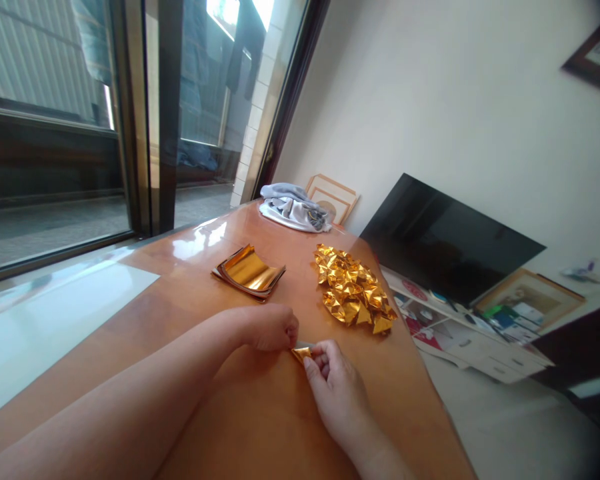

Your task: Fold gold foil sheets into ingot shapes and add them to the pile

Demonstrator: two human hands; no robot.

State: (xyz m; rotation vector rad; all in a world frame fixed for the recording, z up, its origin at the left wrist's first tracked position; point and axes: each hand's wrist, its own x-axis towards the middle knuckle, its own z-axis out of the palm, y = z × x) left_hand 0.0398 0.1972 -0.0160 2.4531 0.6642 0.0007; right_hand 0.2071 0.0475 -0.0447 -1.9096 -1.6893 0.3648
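Head view: the right hand (336, 380) pinches a small folded gold piece (303, 354) between thumb and curled fingers, with almost no gap between them, just over the table (260, 420). The left hand (274, 328) is at the other end of that piece, its fingers bent inward into a loose fist; the fingertips are hidden, so I cannot tell whether they grip the foil or only rest beside it. The left forearm (145, 380) reaches in low across the tabletop. Just beyond the left hand lies a stack of gold sheets (253, 272), its edges curling up and its layers slightly uneven. Farther to the right, near the table's right edge, is a heap of pointed gold pieces (354, 288), crowded against one another and catching the light. At the far end of the table sits a crumpled bundle of grey-blue cloth (295, 210), with light-edged frames (337, 193) leaning behind it. A pale, flat, straight-edged area (55, 327) covers the table's left side, beside dark-framed glass doors (163, 120). Beyond the right edge, a black television (450, 240) stands above a low white cabinet (480, 347) that carries assorted small items.
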